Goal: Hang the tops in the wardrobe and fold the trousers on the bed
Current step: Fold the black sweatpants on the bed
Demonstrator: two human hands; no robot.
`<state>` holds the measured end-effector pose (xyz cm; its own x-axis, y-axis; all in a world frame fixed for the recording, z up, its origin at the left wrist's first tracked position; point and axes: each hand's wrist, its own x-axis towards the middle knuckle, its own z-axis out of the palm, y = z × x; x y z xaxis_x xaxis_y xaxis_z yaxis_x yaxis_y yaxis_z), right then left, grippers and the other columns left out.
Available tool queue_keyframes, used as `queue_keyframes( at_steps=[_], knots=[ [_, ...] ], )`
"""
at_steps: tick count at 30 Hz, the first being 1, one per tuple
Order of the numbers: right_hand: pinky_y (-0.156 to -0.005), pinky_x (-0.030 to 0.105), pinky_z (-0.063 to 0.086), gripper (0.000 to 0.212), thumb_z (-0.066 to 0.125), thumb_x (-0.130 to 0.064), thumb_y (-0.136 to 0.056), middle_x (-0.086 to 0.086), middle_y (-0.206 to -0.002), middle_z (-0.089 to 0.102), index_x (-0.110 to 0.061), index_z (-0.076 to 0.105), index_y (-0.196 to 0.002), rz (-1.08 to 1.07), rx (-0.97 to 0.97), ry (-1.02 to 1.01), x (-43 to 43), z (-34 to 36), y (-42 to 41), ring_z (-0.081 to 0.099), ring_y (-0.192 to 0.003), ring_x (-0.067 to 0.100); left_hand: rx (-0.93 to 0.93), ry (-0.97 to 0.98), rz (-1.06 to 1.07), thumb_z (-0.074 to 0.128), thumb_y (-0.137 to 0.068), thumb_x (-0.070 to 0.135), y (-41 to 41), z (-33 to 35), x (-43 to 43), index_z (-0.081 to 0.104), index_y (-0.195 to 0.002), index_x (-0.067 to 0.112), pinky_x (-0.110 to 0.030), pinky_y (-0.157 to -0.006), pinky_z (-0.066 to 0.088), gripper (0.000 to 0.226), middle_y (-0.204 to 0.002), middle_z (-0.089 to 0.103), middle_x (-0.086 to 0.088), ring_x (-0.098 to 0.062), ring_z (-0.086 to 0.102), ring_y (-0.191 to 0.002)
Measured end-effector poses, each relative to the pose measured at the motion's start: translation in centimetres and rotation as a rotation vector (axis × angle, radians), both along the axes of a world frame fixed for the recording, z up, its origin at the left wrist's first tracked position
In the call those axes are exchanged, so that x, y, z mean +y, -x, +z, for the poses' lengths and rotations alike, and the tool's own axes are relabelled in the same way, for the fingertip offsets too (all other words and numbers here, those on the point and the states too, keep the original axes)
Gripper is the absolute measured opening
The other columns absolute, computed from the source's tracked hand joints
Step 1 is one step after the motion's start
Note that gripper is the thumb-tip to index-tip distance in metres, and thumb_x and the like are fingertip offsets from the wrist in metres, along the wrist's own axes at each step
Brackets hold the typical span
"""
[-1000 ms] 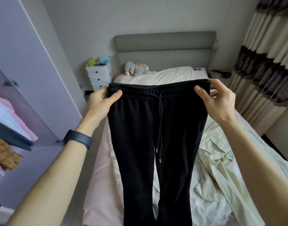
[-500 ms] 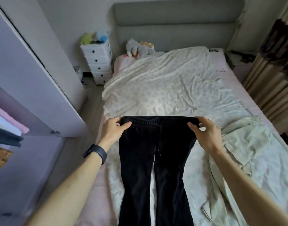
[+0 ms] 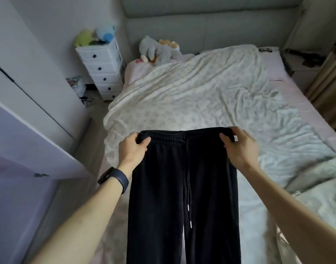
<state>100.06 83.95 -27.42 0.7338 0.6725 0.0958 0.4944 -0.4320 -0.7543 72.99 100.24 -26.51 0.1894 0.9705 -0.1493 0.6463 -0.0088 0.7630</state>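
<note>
Black trousers fill the nearest part of the view, front side up, with the legs running down out of the bottom edge and a narrow gap opening between them low down. A drawstring with pale metal tips trails down the middle. The waistband is stretched flat between both hands over the near end of the bed; whether it touches the covers cannot be told.

The left hand grips the left corner of the waistband, its fingers curled behind the cloth and the thumb pressed on the front. A dark wristband sits on that forearm. The right hand pinches the right corner the same way, thumb on the front, the rest wrapped over the edge.

A pale green garment lies crumpled on the bed to the right of the trousers. To the left stands a lilac wardrobe door.

Beyond the hands a wrinkled cream blanket covers most of the pink sheet. Further off, a grey plush toy rests at the head of the bed against the grey headboard. A white chest of drawers stands just beside the bed on the left, with green and blue soft toys on top. A curtain hangs at the right edge.
</note>
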Motion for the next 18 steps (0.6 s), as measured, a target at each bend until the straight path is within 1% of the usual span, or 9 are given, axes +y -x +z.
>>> queue_keyframes(
  at_steps=[2, 5, 7, 9, 11, 12, 14, 16, 18],
  knots=[
    [-0.078, 0.035, 0.044, 0.027, 0.059, -0.041, -0.098, 0.004, -0.107, 0.062, -0.022, 0.065, -0.117, -0.003, -0.063, 0.029, 4.5, -3.2, -2.2, 0.061, -0.098, 0.027, 0.01, -0.036, 0.015, 0.065, -0.095, 0.039, -2.8, -3.0, 3.7, 0.067, -0.094, 0.02, -0.029, -0.066, 0.05, 0.019, -0.076, 0.073, 0.001, -0.011, 0.067, -0.078],
    [-0.073, 0.032, 0.034, 0.031, 0.055, -0.037, -0.101, 0.01, -0.11, 0.06, -0.015, 0.061, -0.123, -0.034, -0.104, 0.12, 8.0, -7.8, -3.9, 0.057, -0.102, 0.033, 0.046, -0.074, 0.054, 0.066, -0.094, 0.039, -5.2, -8.2, 6.7, 0.067, -0.094, 0.016, -0.039, -0.08, 0.056, 0.023, -0.083, 0.073, -0.006, -0.024, 0.069, -0.088],
    [-0.073, 0.032, 0.033, 0.031, 0.054, -0.035, -0.102, 0.013, -0.112, 0.059, -0.012, 0.06, -0.122, -0.05, -0.074, 0.175, 9.2, -11.7, -4.1, 0.057, -0.104, 0.036, 0.093, -0.079, 0.062, 0.065, -0.095, 0.037, -6.1, -12.3, 7.8, 0.067, -0.098, 0.013, -0.036, -0.078, 0.053, 0.024, -0.088, 0.072, -0.008, -0.026, 0.067, -0.089],
    [-0.078, 0.031, 0.034, 0.032, 0.054, -0.032, -0.103, 0.013, -0.125, 0.058, -0.014, 0.058, -0.129, -0.052, -0.065, 0.184, 10.3, -15.5, -4.2, 0.055, -0.112, 0.036, 0.171, -0.107, 0.067, 0.063, -0.098, 0.033, -7.0, -16.0, 8.7, 0.066, -0.109, 0.012, -0.034, -0.076, 0.047, 0.024, -0.103, 0.07, -0.01, -0.024, 0.061, -0.092],
    [-0.087, 0.028, 0.036, 0.044, 0.052, -0.031, -0.104, 0.007, -0.152, 0.044, -0.02, 0.047, -0.146, -0.047, -0.022, 0.153, 10.4, -19.2, -3.7, 0.05, -0.128, 0.03, 0.175, -0.097, 0.017, 0.06, -0.099, 0.028, -7.3, -19.7, 8.6, 0.05, -0.14, 0.016, -0.035, -0.09, 0.047, 0.043, -0.142, 0.052, -0.012, -0.021, 0.054, -0.12],
    [-0.096, 0.028, 0.036, 0.052, 0.051, -0.033, -0.104, 0.002, -0.163, 0.03, -0.024, 0.037, -0.154, -0.02, 0.014, 0.163, 9.7, -21.6, -2.7, 0.044, -0.137, 0.025, 0.175, -0.07, -0.059, 0.058, -0.1, 0.027, -7.1, -22.2, 7.6, 0.031, -0.154, 0.022, -0.032, -0.097, 0.046, 0.061, -0.16, 0.029, -0.01, -0.017, 0.044, -0.134],
    [-0.114, 0.036, 0.033, 0.064, 0.051, -0.04, -0.103, -0.005, -0.169, 0.007, -0.029, 0.023, -0.159, 0.057, 0.043, 0.239, 6.3, -25.9, 0.4, 0.027, -0.149, 0.023, 0.264, -0.063, -0.212, 0.055, -0.101, 0.032, -5.5, -26.6, 4.4, 0.002, -0.16, 0.035, -0.035, -0.107, 0.041, 0.08, -0.168, -0.011, -0.002, -0.016, 0.029, -0.145],
    [-0.122, 0.047, 0.026, 0.065, 0.052, -0.045, -0.101, -0.002, -0.17, 0.004, -0.027, 0.026, -0.159, 0.147, -0.056, 0.329, 0.8, -30.1, 4.9, 0.011, -0.155, 0.022, 0.414, -0.179, -0.354, 0.049, -0.101, 0.039, -3.1, -30.7, -0.2, 0.004, -0.16, 0.037, -0.052, -0.119, 0.027, 0.075, -0.168, -0.013, 0.0, -0.024, 0.014, -0.154],
    [-0.124, 0.053, 0.018, 0.061, 0.051, -0.046, -0.101, 0.002, -0.17, 0.008, -0.025, 0.034, -0.156, 0.205, -0.186, 0.363, -5.5, -32.5, 9.8, 0.004, -0.156, 0.02, 0.476, -0.261, -0.427, 0.041, -0.101, 0.045, -0.5, -33.0, -5.0, 0.016, -0.16, 0.035, -0.059, -0.121, 0.02, 0.064, -0.17, -0.002, -0.001, -0.026, 0.013, -0.155]
  ],
)
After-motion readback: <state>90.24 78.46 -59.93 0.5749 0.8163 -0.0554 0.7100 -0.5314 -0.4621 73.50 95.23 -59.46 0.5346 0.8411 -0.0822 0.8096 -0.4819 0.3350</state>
